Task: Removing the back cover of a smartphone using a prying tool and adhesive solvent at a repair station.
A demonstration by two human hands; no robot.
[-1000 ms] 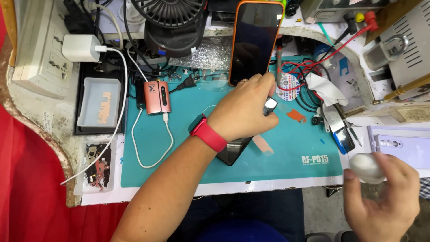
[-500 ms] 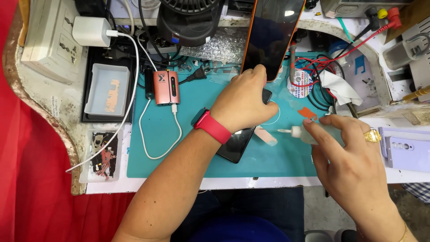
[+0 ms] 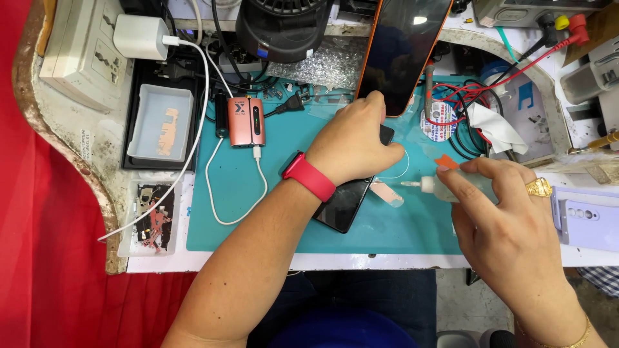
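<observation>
Pressing down with curled fingers, the left hand [image 3: 353, 143] is holding a dark phone [image 3: 345, 201] flat on the teal mat [image 3: 258, 212], partly covering it. The right hand [image 3: 509, 225] is pinching a small clear bottle [image 3: 451, 187], its nozzle pointing left just beside the phone. An orange-edged phone [image 3: 403, 51] is leaning upright behind.

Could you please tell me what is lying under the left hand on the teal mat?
A dark phone lies under the left hand, its lower end showing. The hand covers its upper part.
</observation>
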